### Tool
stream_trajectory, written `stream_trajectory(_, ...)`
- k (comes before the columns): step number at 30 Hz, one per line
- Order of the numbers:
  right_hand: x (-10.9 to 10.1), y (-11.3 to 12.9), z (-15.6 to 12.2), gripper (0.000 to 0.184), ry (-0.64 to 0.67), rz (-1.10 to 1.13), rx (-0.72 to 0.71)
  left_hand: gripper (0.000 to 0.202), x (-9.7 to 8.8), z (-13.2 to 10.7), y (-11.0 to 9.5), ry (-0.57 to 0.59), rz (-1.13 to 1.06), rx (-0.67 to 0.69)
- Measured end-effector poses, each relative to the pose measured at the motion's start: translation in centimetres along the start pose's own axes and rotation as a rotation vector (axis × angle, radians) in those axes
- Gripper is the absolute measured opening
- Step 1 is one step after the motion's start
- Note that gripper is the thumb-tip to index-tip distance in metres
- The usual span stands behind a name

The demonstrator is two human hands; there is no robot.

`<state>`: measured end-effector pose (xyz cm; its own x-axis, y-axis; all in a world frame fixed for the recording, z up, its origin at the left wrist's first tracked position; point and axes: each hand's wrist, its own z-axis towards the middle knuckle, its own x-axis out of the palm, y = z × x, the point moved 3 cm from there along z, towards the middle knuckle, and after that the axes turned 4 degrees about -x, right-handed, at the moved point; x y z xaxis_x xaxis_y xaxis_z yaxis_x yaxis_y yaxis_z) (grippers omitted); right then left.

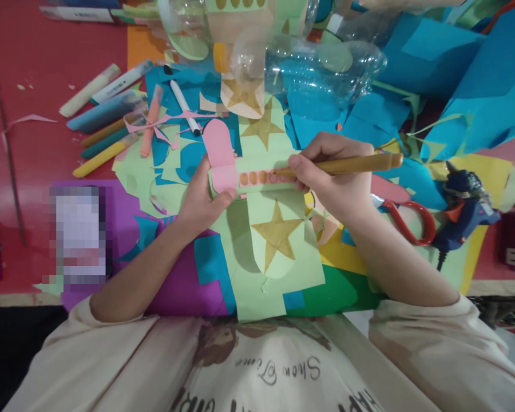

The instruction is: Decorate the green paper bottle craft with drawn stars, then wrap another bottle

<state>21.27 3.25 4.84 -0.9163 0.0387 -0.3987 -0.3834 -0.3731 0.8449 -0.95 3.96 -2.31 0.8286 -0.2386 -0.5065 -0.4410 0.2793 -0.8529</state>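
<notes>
in the head view, the only one here, the left hand [206,200] grips the near end of a pink tab [218,140] and the green paper piece [244,193] it sits on, thumb on top. the right hand [332,171] is closed around a brown marker [356,165] in a writing hold, its fingertips by the other end of the piece. the piece lies crosswise in front of the person, over a pale green sheet [261,306].

along its middle runs a row of small circles: three filled circles [253,178] toward the left hand are brown, while the outlined circles [273,178] next to them show only their edges. the marker tip is at the first of these; whether it touches, i cannot tell. more of the row may be hidden behind the right hand. both star flaps, the upper flap [264,129] and the lower flap [278,233], carry a brown star that looks fully coloured. so i judge the stars done, the row about half done, and the outlined circles left to fill.

beyond lies a clear bottle [309,63]; on the right, red-handled scissors [429,226] lie beside a glue gun [467,212].
</notes>
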Motion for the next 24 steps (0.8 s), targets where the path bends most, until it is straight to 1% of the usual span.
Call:
stream_trajectory(5,0.18,0.16,-0.12,0.035,-0.012,-0.030,-0.011,0.052,0.00,0.06,-0.17,0.002,0.001,0.022)
stream_trajectory(9,0.25,0.16,-0.10,0.036,0.014,-0.034,-0.024,0.051,-0.01,0.06,-0.07,0.001,-0.019,0.017)
stream_trajectory(16,0.11,0.08,0.04,0.034,0.089,0.001,0.013,0.051,0.07,0.04,-0.01,0.010,-0.036,-0.019)
stream_trajectory(24,0.11,0.35,0.25,0.034,0.089,0.043,0.034,0.050,0.03,0.07,0.29,0.007,-0.006,0.012)
